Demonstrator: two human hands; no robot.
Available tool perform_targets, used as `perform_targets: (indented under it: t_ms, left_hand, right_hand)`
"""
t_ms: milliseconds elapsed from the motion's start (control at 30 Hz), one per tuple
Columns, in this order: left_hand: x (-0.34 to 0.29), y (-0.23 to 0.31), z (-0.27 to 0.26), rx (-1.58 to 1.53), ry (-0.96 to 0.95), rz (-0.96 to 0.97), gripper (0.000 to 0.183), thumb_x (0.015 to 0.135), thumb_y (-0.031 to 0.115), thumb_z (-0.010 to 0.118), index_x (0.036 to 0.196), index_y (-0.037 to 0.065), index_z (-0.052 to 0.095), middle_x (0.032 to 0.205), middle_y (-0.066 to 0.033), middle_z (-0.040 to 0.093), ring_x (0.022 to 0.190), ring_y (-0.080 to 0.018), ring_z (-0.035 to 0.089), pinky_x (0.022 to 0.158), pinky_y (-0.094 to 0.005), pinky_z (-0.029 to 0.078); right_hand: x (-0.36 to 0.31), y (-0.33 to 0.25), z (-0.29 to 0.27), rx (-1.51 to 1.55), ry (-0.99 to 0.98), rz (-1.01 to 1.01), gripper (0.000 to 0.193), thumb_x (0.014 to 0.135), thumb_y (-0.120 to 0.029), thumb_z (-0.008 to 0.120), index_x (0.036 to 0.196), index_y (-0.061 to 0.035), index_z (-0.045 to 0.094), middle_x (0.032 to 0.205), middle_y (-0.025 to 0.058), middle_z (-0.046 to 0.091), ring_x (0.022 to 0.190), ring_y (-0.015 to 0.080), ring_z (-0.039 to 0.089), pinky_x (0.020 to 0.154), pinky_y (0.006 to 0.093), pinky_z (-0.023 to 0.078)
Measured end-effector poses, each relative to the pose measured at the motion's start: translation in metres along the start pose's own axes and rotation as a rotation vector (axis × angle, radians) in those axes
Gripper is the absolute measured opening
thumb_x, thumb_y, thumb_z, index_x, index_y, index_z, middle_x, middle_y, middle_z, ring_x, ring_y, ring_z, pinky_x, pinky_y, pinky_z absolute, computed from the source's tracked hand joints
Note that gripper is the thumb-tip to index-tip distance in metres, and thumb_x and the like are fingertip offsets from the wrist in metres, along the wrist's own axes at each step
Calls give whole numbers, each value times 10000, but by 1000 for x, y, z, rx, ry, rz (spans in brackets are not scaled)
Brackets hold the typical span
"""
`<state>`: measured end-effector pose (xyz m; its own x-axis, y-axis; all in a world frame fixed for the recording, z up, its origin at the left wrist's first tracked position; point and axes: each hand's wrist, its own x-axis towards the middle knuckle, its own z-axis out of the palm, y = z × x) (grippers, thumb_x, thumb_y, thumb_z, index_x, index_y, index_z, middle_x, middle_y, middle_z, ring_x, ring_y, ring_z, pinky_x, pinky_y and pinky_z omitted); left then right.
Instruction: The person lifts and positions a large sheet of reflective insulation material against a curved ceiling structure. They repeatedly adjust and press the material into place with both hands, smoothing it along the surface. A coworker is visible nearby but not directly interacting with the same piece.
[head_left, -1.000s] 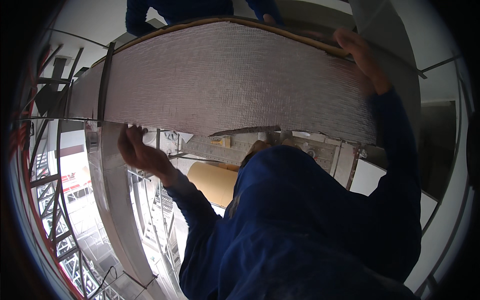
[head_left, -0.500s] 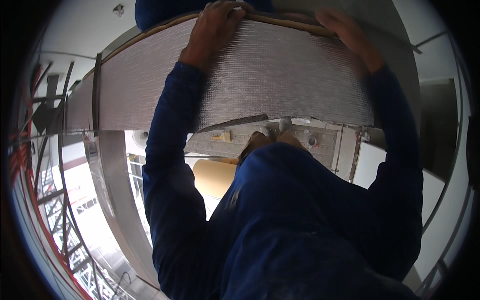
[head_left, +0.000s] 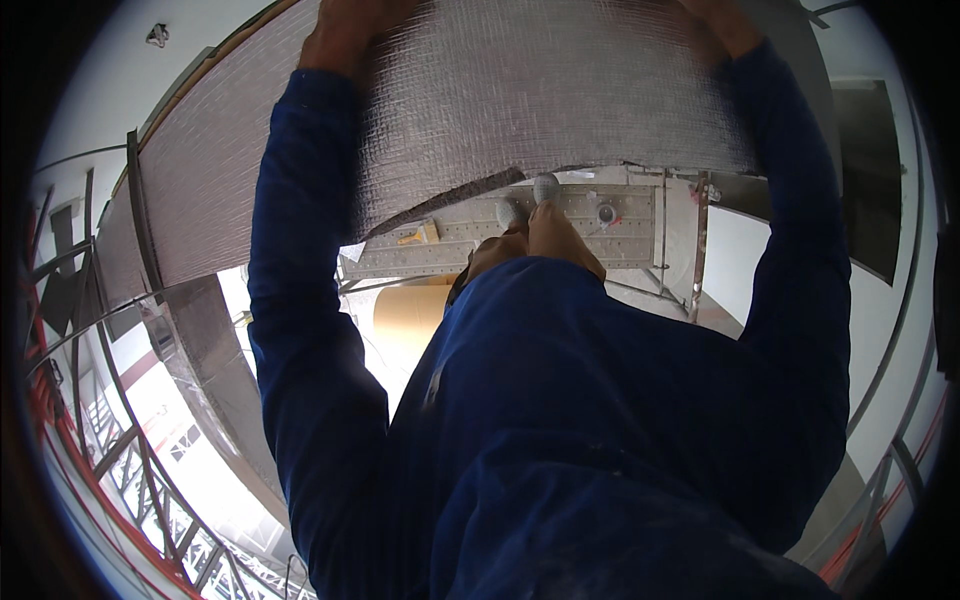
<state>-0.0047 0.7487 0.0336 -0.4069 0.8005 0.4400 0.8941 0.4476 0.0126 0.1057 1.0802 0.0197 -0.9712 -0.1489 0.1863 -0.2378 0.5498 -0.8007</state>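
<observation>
A broad, silver foil-faced insulation sheet (head_left: 560, 95) spans the upper part of the view. On its upper left part lies my left hand (head_left: 350, 32), its fingers cut off by the top edge of the picture. Farther right, my right hand (head_left: 722, 25) is at the sheet too, blurred, with its fingertips out of view. Whether either hand grips the sheet is hidden. Along the sheet's near edge, a dark strip (head_left: 450, 198) hangs loose and slants down to the left. A dark narrow band (head_left: 140, 215) crosses the sheet near its left end.
Under my feet is a perforated metal platform (head_left: 470, 245), bearing a yellow brush (head_left: 420, 233) and a small round container (head_left: 606, 214). Below it shows a tan roll (head_left: 408, 320). Metal rods (head_left: 100, 300) and red cables (head_left: 65, 440) run along the left. A scaffold post (head_left: 699, 245) stands at right.
My view has tilted, so the sheet and both hands sit higher in the picture and the sheet's far edge is mostly cut off. More of the platform shows.
</observation>
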Motion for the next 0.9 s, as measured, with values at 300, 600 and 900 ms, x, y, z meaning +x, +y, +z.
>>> perform_targets:
  t_ms: [300, 600, 900]
  left_hand:
    - [4, 10, -10, -42, -122, -84, 319, 1064, 286, 451, 1060, 62, 678, 1005, -213, 706, 961, -440, 662, 826, -547, 515]
    - [9, 18, -12, -111, -153, -287, 534, 1090, 418, 417, 979, -7, 721, 1033, -266, 725, 1022, -473, 656, 929, -538, 491]
    - [9, 25, -20, -195, -178, -343, 563, 1086, 455, 429, 1025, -20, 724, 1042, -286, 723, 993, -478, 669, 903, -536, 494]
  right_hand:
    - [-8, -13, -1, 15, -23, 4, 524, 1103, -520, 548, 1049, -22, 699, 985, 24, 658, 969, 151, 581, 901, 323, 464]
    - [-6, -13, -3, -105, -24, -13, 674, 1076, -616, 522, 1176, 15, 733, 1137, 165, 734, 1084, 273, 657, 975, 391, 499]
    - [-10, -24, 0, -106, -18, 35, 722, 1066, -644, 506, 1213, 30, 716, 1235, 214, 714, 1178, 343, 656, 1029, 440, 486]
